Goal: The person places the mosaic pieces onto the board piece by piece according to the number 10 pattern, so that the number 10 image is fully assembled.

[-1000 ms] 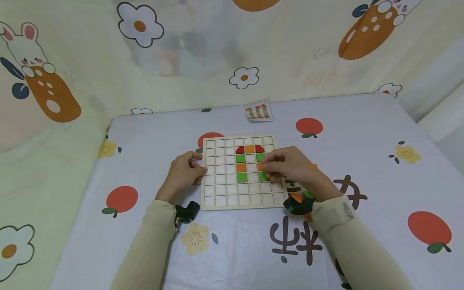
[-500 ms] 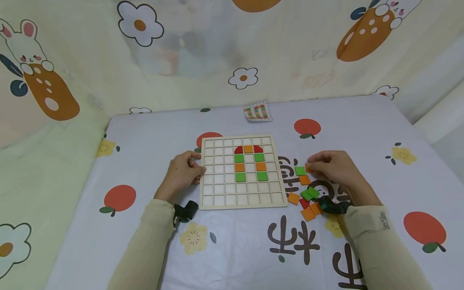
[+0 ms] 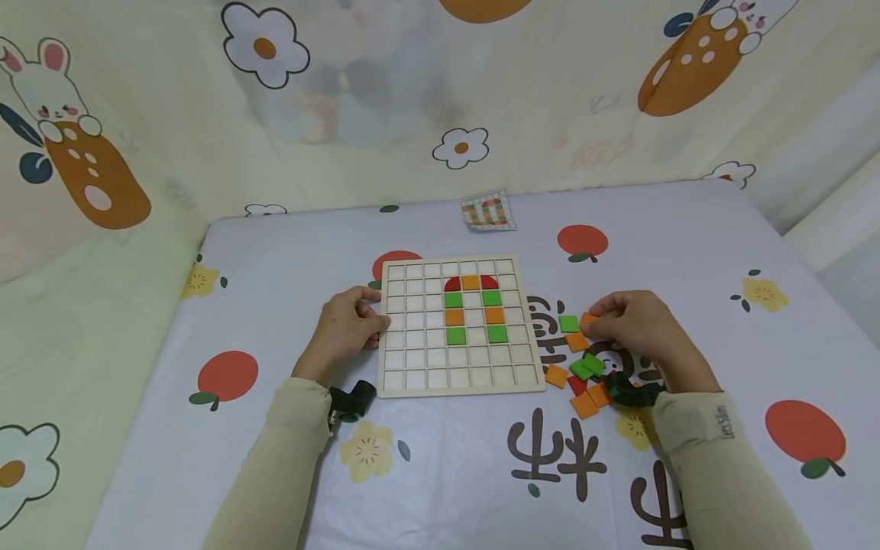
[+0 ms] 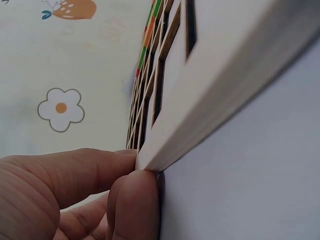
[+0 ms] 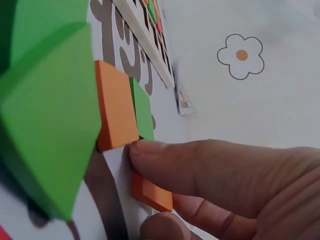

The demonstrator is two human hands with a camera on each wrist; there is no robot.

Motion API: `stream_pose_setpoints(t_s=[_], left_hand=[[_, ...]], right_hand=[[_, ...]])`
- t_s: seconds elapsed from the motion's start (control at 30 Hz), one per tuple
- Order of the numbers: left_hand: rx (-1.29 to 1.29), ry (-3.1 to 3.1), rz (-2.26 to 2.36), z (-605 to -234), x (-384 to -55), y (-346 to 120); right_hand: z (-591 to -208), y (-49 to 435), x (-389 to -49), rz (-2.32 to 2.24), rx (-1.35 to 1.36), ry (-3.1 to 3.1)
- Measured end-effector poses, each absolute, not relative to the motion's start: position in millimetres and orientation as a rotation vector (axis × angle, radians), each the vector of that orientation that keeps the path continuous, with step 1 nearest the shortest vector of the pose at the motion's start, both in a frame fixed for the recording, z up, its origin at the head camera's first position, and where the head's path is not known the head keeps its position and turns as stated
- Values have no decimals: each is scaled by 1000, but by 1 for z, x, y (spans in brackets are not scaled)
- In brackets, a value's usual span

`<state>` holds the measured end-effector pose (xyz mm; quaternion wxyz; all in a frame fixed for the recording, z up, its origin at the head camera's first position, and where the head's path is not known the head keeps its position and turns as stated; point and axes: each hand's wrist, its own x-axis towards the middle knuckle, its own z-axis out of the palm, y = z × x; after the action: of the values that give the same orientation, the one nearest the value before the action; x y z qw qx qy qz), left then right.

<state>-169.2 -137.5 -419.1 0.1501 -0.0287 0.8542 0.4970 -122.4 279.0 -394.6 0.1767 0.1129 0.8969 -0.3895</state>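
Note:
A pale wooden grid board point(image 3: 418, 359) lies on the table. Red rounded tiles, orange squares and green squares fill some cells, making an arch shape. At the board's left edge my left hand point(image 3: 346, 325) grips the rim; the left wrist view shows fingertips against the frame's side point(image 4: 195, 112). To the right of the board, my right hand point(image 3: 635, 325) pinches an orange square tile point(image 5: 156, 194) between thumb and finger, at the table surface. Close by are a green tile point(image 3: 569, 324) and another orange tile point(image 3: 577, 342).
More loose green tiles point(image 3: 587, 367), orange tiles point(image 3: 585, 406) and a red tile point(image 3: 577, 385) lie partly overlapped below the right hand. A small printed pattern card point(image 3: 489, 211) rests behind the board, near the fabric wall point(image 3: 344, 168). A patterned cloth point(image 3: 440, 466) covers the table.
My right hand has moved right from the board to the loose tiles and taken hold of an orange one. The right-side orange tile in the arch is now uncovered. My left hand stays put.

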Motion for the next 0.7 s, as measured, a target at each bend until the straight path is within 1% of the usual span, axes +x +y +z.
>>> stream_pose_setpoints(t_s=[0.3, 0.7], left_hand=[[-78, 2452, 1427, -420, -170, -137], [-81, 2466, 1419, -420, -169, -137]], right_hand=[[-394, 276, -119, -1219, 308, 2560], [-389, 263, -121, -1468, 137, 2414]])
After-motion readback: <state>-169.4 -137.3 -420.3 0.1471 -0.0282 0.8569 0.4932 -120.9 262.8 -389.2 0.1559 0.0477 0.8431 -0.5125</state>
